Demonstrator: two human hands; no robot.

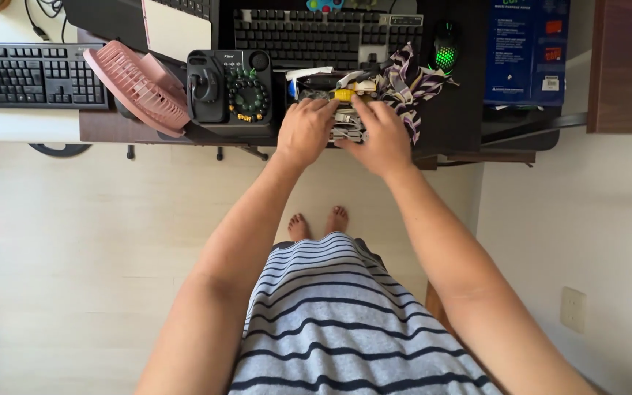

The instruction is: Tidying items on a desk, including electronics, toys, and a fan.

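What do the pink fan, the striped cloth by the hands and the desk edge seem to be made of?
Pink fan: looks like moulded plastic with a matte finish, judging by its rigid slatted grille. Striped cloth: soft woven fabric, since it crumples and drapes. Desk edge: probably dark wood or laminate, smooth and flat; the picture leaves that open.

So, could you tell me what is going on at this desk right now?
A person stands at the desk edge with both hands in a small cluttered tray of odds and ends. The left hand and right hand rest on the items side by side. A pink fan and black dial device sit to the left.
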